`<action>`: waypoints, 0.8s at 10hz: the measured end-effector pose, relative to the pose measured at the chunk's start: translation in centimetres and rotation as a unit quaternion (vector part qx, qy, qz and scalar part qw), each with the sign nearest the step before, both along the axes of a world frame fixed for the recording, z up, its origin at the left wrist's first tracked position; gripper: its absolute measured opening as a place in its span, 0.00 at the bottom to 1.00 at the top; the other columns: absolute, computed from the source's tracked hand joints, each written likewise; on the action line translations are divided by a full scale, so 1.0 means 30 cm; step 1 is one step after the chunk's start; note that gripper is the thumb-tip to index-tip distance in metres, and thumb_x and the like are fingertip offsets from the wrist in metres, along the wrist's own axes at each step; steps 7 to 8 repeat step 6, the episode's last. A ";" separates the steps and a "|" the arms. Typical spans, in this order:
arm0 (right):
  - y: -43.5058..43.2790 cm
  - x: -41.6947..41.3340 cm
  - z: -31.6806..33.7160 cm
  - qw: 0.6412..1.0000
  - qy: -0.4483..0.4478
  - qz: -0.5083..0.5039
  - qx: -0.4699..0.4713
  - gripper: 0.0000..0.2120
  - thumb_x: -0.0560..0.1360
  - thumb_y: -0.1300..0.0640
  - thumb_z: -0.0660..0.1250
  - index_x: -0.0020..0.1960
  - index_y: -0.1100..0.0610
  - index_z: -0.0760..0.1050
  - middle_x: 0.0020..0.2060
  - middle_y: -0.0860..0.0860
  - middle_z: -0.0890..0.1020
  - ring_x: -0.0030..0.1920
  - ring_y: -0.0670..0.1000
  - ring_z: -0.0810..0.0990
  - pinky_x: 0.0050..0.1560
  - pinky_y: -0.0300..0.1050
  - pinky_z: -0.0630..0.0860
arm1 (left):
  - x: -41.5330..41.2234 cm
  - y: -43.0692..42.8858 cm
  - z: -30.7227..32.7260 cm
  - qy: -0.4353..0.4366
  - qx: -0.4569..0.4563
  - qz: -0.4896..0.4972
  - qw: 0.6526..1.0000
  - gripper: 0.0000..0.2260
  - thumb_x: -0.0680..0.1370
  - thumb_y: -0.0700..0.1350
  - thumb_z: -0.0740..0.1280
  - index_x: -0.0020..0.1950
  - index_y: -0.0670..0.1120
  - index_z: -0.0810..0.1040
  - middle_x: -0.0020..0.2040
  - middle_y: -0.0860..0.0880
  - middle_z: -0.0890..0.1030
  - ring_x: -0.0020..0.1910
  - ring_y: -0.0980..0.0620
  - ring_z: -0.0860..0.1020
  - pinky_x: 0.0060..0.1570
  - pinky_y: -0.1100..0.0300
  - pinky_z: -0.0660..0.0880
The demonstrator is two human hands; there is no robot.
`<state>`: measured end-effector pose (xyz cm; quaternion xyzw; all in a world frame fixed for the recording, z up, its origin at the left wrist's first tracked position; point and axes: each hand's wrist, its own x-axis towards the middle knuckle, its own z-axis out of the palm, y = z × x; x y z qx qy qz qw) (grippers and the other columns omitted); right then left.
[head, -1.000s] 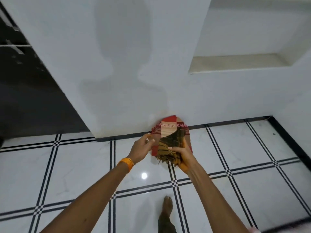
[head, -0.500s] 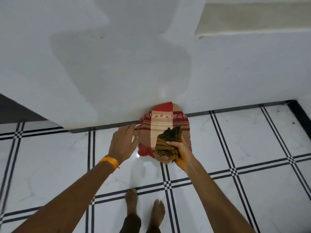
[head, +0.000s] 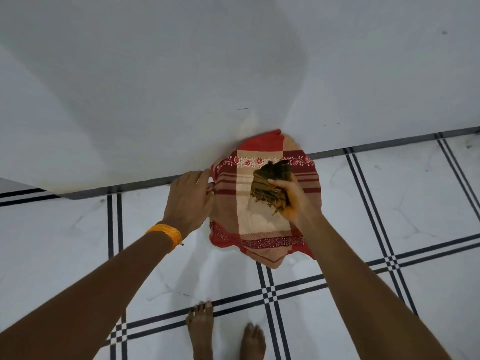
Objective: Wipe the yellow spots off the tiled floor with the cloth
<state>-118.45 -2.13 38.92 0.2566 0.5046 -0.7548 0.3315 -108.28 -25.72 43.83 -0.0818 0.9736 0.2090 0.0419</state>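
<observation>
A red and beige checked cloth (head: 259, 227) lies spread on the white tiled floor (head: 363, 203), its far edge against the wall. My right hand (head: 296, 201) hovers over it, holding a bunched brown-olive fringed cloth (head: 270, 188). My left hand (head: 189, 201), with an orange band on the wrist, is at the checked cloth's left edge, where the fabric puckers between my fingers. I see no yellow spots on the bare tiles; anything beneath the checked cloth is hidden.
A white wall (head: 181, 87) with a dark skirting strip rises just behind the cloth. Black double lines cross the tiles. My bare feet (head: 201, 326) stand on the floor just below the cloth.
The view has tilted down and come closer to the floor. My left hand has slid to the checked cloth's left edge. The right hand still holds the brown cloth over it.
</observation>
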 end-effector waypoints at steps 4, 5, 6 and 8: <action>0.053 0.193 -0.251 0.985 -0.119 -0.059 0.113 0.24 0.76 0.66 0.72 0.67 0.58 0.67 0.60 0.62 0.81 0.56 0.61 0.84 0.49 0.54 0.85 | -0.012 -0.004 -0.069 -0.055 0.030 -0.001 0.998 0.19 0.79 0.49 0.66 0.66 0.40 0.75 0.59 0.40 0.81 0.57 0.38 0.79 0.61 0.43 0.73; 0.060 0.203 -0.217 0.977 -0.105 0.014 0.186 0.22 0.76 0.62 0.73 0.66 0.62 0.69 0.58 0.64 0.82 0.50 0.60 0.86 0.43 0.50 0.85 | -0.001 0.007 -0.044 -0.050 0.028 -0.005 0.998 0.20 0.79 0.50 0.66 0.68 0.41 0.73 0.61 0.40 0.81 0.59 0.38 0.78 0.63 0.42 0.72; 0.041 0.229 -0.141 0.952 -0.061 0.085 0.286 0.18 0.77 0.60 0.72 0.62 0.60 0.67 0.51 0.60 0.83 0.44 0.55 0.85 0.41 0.48 0.85 | 0.003 0.011 -0.018 -0.045 -0.002 -0.007 0.999 0.21 0.80 0.50 0.65 0.71 0.43 0.70 0.64 0.42 0.79 0.63 0.39 0.76 0.65 0.41 0.72; 0.041 0.229 -0.141 0.952 -0.061 0.085 0.286 0.18 0.77 0.60 0.72 0.62 0.60 0.67 0.51 0.60 0.83 0.44 0.55 0.85 0.41 0.48 0.85 | 0.003 0.011 -0.018 -0.045 -0.002 -0.007 0.999 0.21 0.80 0.50 0.65 0.71 0.43 0.70 0.64 0.42 0.79 0.63 0.39 0.76 0.65 0.41 0.72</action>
